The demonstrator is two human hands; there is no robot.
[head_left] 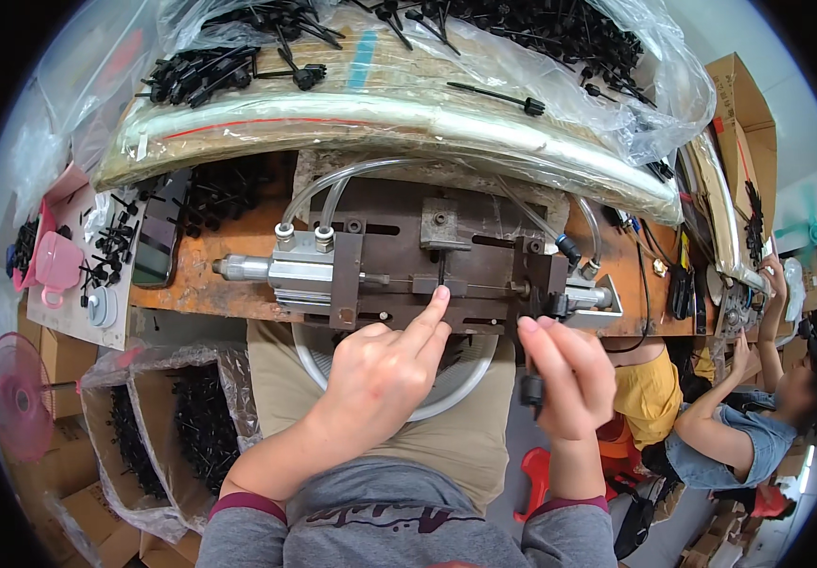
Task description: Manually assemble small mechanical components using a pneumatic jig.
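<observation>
Black plastic part (pixel 532 390), small and stubby, pinched in right hand (pixel 567 374) fingers; left hand (pixel 380 374) forefinger touches the jig (pixel 427 256)

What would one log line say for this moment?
left hand: finger on jig | right hand: holds black part | bowl on lap

Press jig (pixel 408 270) sits on the bench (pixel 228 256); parts bag (pixel 484 38) behind; cup (pixel 53 265) left.

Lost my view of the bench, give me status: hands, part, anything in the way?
Left hand forefinger on the black part in the press fixture. Right hand grips a black plastic piece beside the fixture. Nothing blocking.
</observation>
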